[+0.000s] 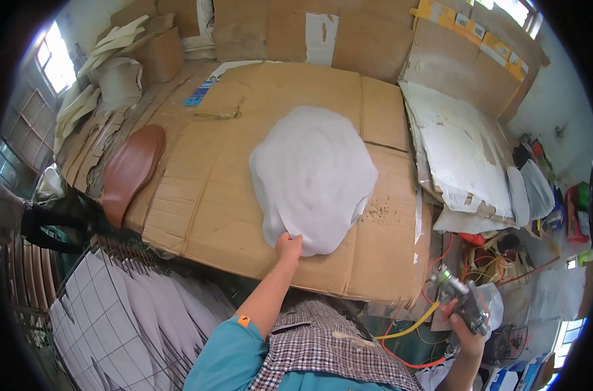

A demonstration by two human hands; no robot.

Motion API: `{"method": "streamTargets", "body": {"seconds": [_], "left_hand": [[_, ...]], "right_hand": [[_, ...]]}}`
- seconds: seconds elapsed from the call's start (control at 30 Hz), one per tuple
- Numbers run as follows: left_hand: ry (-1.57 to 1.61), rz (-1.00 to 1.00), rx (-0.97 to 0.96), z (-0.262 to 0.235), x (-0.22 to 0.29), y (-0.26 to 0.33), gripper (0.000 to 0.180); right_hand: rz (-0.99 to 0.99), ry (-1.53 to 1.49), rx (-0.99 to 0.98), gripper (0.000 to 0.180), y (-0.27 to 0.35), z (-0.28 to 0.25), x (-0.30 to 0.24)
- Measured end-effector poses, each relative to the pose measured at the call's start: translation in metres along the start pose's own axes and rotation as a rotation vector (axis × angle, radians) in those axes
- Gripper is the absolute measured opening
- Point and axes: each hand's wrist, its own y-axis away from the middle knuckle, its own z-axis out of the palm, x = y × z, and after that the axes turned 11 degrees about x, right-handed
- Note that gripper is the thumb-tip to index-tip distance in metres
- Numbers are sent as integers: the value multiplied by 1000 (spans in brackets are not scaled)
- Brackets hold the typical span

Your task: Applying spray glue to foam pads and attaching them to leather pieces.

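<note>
A rounded white foam pad point(312, 173) lies on the cardboard-covered table point(211, 215). My left hand point(288, 248) pinches the pad's near edge, arm stretched forward. My right hand point(469, 326) is off to the lower right, beyond the table's corner, gripping a grey metal spray gun point(462, 301) with yellow and red hoses trailing from it. The gun points up and left, away from the pad.
A brown curved seat shell point(129, 171) rests on the table's left edge. A wire rack point(120, 313) holding several white sheets stands at lower left. Stained cardboard sheets point(465, 150) lean at the right, with cables and clutter beneath. Cardboard boxes are stacked at the back.
</note>
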Motion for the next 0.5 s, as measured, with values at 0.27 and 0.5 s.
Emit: {"method": "streamTargets", "body": {"seconds": [0.27,0.5], "left_hand": [[209,-97,-22,2,14,17,16],[475,-266,-139,13,17,42,28]], "right_hand": [[-36,-167,-86,52,-33,-6,10],[30,-40,10,51,-56,-42,19]]}}
